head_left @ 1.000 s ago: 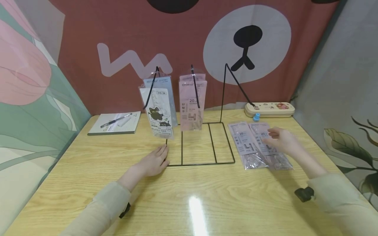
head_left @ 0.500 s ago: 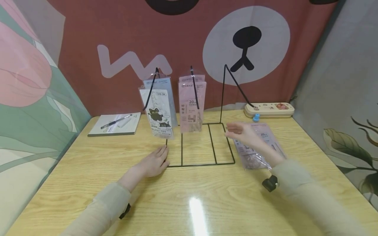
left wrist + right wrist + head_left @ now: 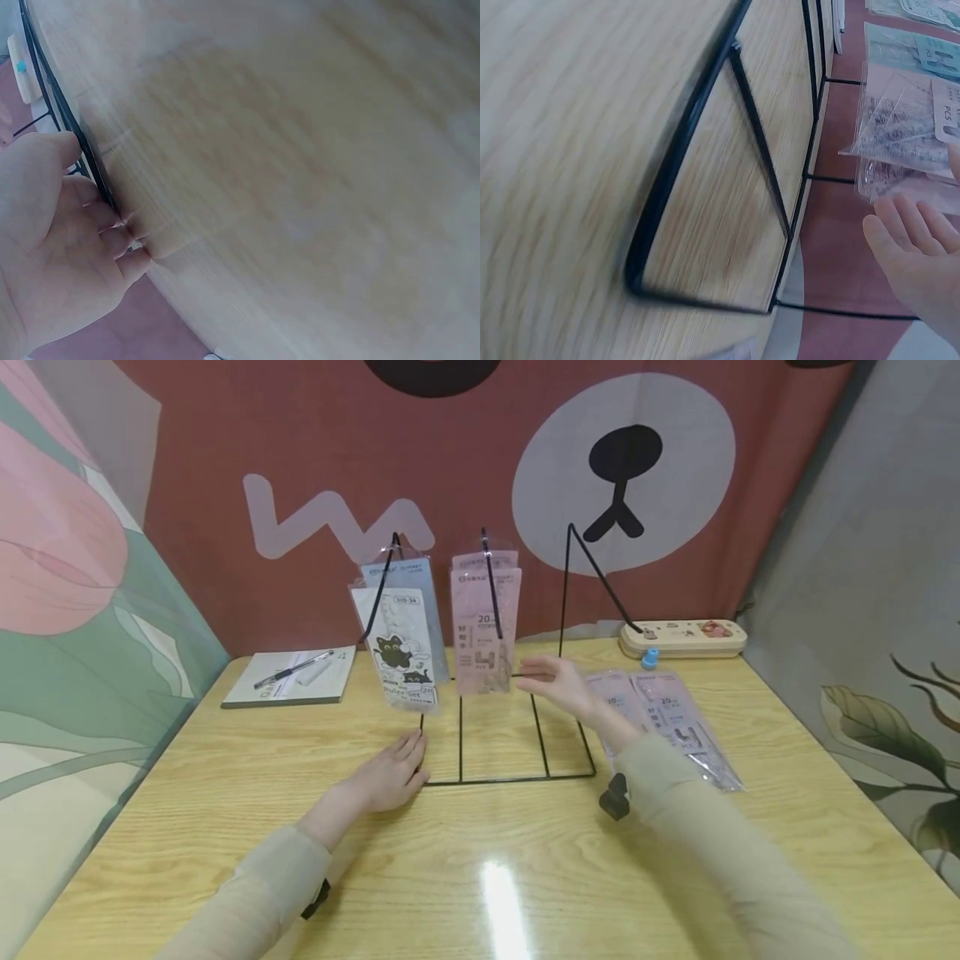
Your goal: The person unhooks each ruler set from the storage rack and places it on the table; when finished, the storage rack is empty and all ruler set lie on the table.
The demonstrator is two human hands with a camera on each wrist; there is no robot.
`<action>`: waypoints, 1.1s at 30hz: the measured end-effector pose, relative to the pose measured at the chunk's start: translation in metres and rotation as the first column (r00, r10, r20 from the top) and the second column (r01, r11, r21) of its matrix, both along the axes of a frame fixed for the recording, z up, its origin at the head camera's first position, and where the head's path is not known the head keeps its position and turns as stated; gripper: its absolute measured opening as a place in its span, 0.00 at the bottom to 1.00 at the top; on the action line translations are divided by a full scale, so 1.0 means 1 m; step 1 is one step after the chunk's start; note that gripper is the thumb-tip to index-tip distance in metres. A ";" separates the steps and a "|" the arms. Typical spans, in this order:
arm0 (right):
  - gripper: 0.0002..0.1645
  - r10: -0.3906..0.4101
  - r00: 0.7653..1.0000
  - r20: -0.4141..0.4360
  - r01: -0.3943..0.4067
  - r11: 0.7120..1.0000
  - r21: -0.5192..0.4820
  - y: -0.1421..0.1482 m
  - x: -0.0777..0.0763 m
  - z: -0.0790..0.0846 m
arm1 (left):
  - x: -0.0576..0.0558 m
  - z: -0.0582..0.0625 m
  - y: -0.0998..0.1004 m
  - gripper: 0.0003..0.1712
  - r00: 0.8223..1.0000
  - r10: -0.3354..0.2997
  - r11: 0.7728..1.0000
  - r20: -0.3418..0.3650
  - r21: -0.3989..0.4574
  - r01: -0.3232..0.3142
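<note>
A black wire display rack (image 3: 501, 781) stands on the table, with three sloping hooks. From its left hook hang a white cat-print ruler set (image 3: 401, 647) and a blue pack (image 3: 427, 578) behind it. Pink ruler packs (image 3: 483, 639) in clear bags hang on the middle hook; the right hook is bare. My left hand (image 3: 390, 772) rests at the front left corner of the rack's base, fingers laid along the wire. My right hand (image 3: 562, 689), fingers extended and holding nothing, is just right of the hanging pink packs, as the right wrist view (image 3: 919, 240) also shows.
Two more pink packs (image 3: 675, 714) lie on the table right of the rack, partly behind my right forearm. Behind them are a small blue object (image 3: 650, 658) and a cream pencil case (image 3: 705, 639). A notebook (image 3: 330, 681) with a pen (image 3: 292, 669) lies at the back left.
My right hand has moved left from above the pink packs on the table to beside the hanging pink packs. The left hand has stayed on the rack's base.
</note>
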State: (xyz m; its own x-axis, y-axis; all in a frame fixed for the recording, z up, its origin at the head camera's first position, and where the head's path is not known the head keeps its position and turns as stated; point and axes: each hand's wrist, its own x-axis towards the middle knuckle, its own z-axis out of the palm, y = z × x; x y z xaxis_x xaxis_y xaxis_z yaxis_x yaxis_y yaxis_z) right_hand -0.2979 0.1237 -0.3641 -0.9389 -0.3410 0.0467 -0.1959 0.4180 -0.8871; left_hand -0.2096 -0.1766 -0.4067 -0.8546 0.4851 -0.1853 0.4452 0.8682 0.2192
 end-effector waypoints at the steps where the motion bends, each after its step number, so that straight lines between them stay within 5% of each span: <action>1: 0.32 -0.002 1.000 0.008 0.002 1.000 -0.005 -0.004 -0.001 0.000 | 0.000 0.000 0.000 0.35 1.000 -0.002 1.000 0.001 -0.001 0.002; 12: 0.24 -0.081 0.994 0.074 0.087 0.992 -0.087 -0.040 -0.007 -0.007 | -0.001 -0.003 -0.002 0.35 1.000 0.000 1.000 -0.002 -0.011 0.000; 20: 0.23 -0.085 0.995 0.052 0.090 0.990 -0.110 -0.034 0.004 -0.007 | 0.000 -0.002 -0.001 0.35 1.000 -0.011 1.000 -0.015 -0.004 0.011; 33: 0.19 0.065 0.998 -0.006 -0.065 0.994 -0.085 0.003 0.069 0.002 | 0.000 -0.001 0.000 0.34 1.000 -0.015 1.000 -0.019 0.004 0.015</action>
